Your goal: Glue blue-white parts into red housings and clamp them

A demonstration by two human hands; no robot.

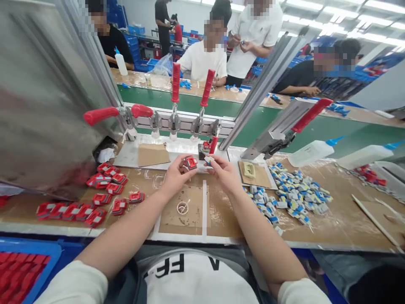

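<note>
My left hand [177,174] is closed round a small red and grey plastic part [191,162], its hollow side facing me. Just to the right, my right hand [224,172] pinches a small white, blue and yellow piece [209,160]. The two pieces are apart, held over the bench in front of the clamp rail. Below them a small round cup [182,207] with a thin stick in it stands on a stained cardboard sheet [169,221]. More red and grey parts [109,182] lie at the left, and a heap of white-blue pieces [289,194] at the right.
Several red-handled toggle clamps [176,82] line a metal rail ahead, with another clamp [311,116] at right. White squeeze bottles [311,153] lie at the right. A blue crate [52,253] of red parts is at lower left. Several people work beyond the green strip [152,96].
</note>
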